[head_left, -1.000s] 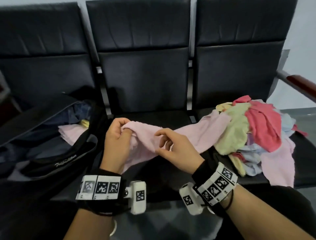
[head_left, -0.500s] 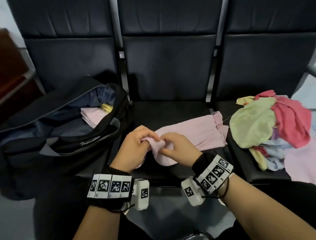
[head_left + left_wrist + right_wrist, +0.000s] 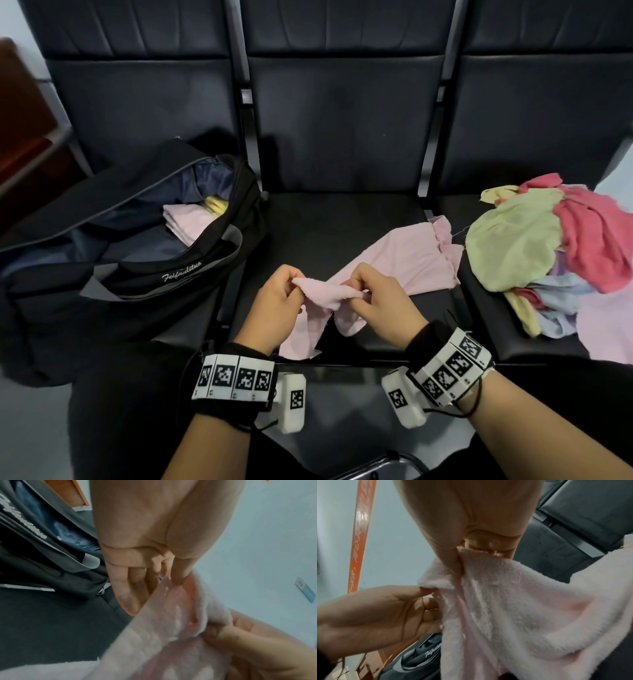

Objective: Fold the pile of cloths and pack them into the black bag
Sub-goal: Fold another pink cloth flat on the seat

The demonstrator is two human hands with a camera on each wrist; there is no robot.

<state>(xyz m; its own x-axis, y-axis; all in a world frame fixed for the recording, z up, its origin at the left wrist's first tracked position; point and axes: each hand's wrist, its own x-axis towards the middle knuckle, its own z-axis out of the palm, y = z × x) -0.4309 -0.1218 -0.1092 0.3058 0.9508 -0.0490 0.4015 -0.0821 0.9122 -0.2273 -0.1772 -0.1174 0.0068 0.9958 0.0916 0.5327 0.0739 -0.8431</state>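
Observation:
A pale pink fleecy cloth (image 3: 404, 253) lies across the middle black seat, its near end lifted. My left hand (image 3: 284, 294) pinches that end's edge, and my right hand (image 3: 368, 291) pinches it a short way to the right. The cloth (image 3: 180, 615) runs between the fingers in the left wrist view; in the right wrist view the thumb and fingers clamp its edge (image 3: 505, 595). The open black bag (image 3: 113, 260) sits on the left seat with a folded pink cloth (image 3: 186, 222) and a yellow one inside. The mixed pile of cloths (image 3: 534, 253) lies on the right seat.
Three black padded seats (image 3: 342, 137) with backrests stand in a row. A wooden armrest (image 3: 20, 144) is at the far left. My dark-clothed knees fill the bottom of the head view.
The pink cloth has been drawn clear of the pile onto the middle seat. Both hands have come closer together and nearer me, gathering its near edge.

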